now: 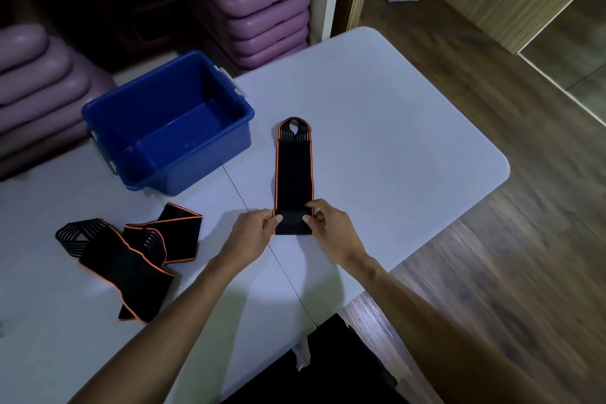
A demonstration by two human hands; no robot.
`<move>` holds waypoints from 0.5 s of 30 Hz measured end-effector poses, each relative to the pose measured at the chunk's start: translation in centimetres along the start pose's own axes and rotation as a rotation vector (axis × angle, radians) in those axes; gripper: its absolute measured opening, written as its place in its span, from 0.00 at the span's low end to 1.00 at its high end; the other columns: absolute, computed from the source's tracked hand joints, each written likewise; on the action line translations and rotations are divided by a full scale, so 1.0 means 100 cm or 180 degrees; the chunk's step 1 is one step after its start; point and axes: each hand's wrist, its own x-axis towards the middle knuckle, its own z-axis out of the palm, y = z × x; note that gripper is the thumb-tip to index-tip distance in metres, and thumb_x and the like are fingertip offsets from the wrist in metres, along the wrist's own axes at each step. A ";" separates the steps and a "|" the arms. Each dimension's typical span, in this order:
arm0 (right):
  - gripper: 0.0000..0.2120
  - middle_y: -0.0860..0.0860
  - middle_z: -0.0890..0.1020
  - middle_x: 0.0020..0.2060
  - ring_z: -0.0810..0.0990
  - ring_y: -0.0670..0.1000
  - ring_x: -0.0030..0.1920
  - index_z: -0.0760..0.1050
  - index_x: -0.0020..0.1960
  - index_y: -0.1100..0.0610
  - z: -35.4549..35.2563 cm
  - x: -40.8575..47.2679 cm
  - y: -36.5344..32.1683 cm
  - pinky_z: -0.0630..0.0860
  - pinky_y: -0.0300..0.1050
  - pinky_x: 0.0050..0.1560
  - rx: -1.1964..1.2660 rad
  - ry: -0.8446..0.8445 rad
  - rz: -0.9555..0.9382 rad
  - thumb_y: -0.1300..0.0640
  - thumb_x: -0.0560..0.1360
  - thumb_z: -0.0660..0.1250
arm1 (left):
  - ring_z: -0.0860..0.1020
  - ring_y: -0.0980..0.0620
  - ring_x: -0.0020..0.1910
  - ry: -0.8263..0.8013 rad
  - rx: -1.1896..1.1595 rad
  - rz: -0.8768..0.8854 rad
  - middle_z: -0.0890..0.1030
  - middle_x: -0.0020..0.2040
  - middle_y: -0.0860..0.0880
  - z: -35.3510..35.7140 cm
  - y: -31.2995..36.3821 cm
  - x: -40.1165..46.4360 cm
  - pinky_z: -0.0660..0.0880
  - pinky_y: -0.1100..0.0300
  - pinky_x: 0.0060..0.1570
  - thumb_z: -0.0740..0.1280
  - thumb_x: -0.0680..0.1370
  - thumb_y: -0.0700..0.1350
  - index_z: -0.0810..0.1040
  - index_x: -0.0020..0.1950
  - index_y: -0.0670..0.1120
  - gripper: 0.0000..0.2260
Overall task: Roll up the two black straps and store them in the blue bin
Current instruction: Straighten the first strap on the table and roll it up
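Observation:
A black strap with orange edging [294, 174] lies flat and straight on the white table [393, 141], its looped end pointing away from me. My left hand [254, 228] pinches the strap's near end at its left edge. At the right edge, my right hand [328, 223] pinches that same near end. A second black strap [131, 252] lies crumpled and folded on the table to the left. The blue bin [167, 123] stands behind it at the back left, with nothing inside.
Stacks of purple plastic steps [262, 10] fill the shelf space behind the table. Just right of my right hand the table ends, with wooden floor [492, 239] beyond. A seam runs across the tabletop between the two straps.

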 end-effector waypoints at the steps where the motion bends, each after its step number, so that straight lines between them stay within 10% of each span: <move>1: 0.10 0.45 0.73 0.33 0.73 0.45 0.33 0.72 0.60 0.55 0.001 0.000 -0.002 0.70 0.38 0.37 0.0037 0.0054 0.0036 0.55 0.80 0.64 | 0.69 0.52 0.30 0.0102 -0.0039 -0.0054 0.73 0.30 0.49 0.002 0.002 0.000 0.66 0.57 0.34 0.63 0.80 0.49 0.70 0.36 0.45 0.15; 6: 0.02 0.45 0.72 0.30 0.70 0.46 0.31 0.70 0.50 0.53 0.006 -0.001 -0.004 0.69 0.43 0.33 0.0137 0.0217 0.0056 0.58 0.80 0.63 | 0.77 0.53 0.33 0.0484 -0.0154 0.0170 0.78 0.35 0.51 0.001 0.005 -0.006 0.74 0.59 0.36 0.67 0.78 0.48 0.70 0.52 0.51 0.07; 15: 0.15 0.50 0.80 0.47 0.78 0.47 0.46 0.75 0.66 0.55 0.008 -0.007 0.004 0.74 0.37 0.50 0.0253 0.0183 0.0191 0.57 0.80 0.64 | 0.77 0.56 0.45 0.0352 -0.0047 0.0733 0.75 0.48 0.54 -0.007 -0.006 -0.003 0.77 0.56 0.46 0.68 0.76 0.49 0.76 0.51 0.51 0.05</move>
